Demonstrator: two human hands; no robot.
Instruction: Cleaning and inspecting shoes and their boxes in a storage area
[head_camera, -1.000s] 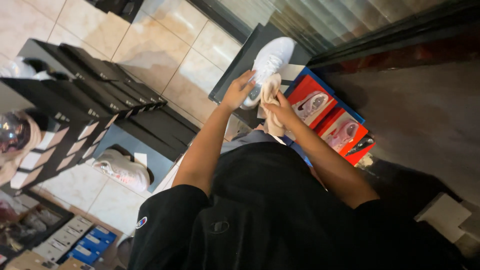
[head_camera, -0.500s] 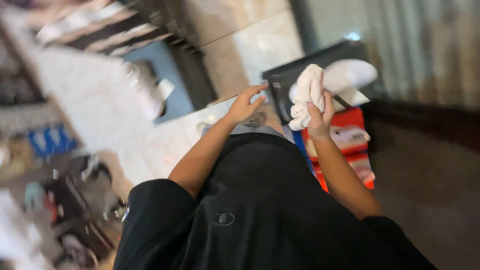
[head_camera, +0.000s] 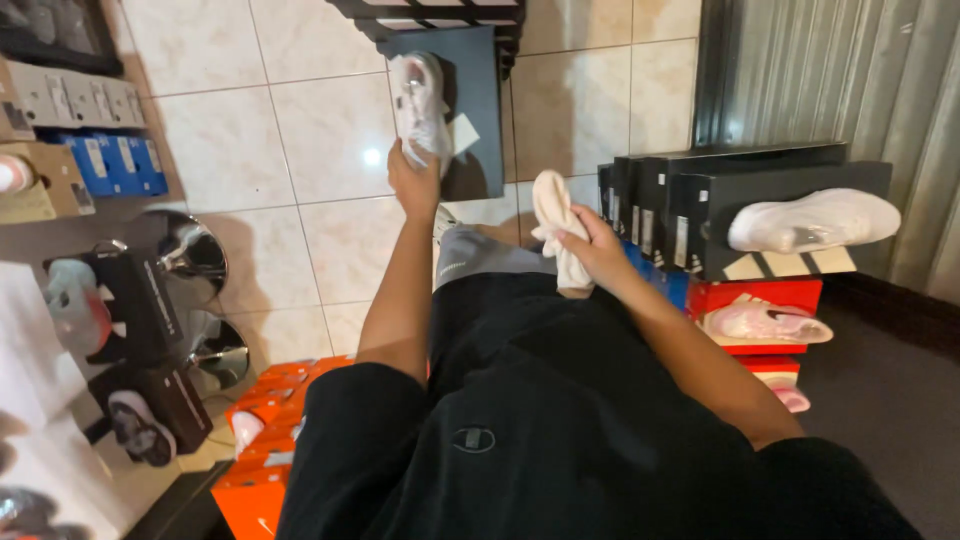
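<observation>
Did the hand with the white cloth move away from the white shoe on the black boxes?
Yes. The right hand holding the cloth now sits left of the black boxes, apart from the white shoe.

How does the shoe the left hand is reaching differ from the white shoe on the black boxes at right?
The pale shoe lies on a dark blue box on the floor, touched by the left hand; the white shoe rests untouched atop stacked black boxes. The first looks pinkish, the second plain white. Both are sneakers displayed on boxes. The right hand grips a cloth.
</observation>
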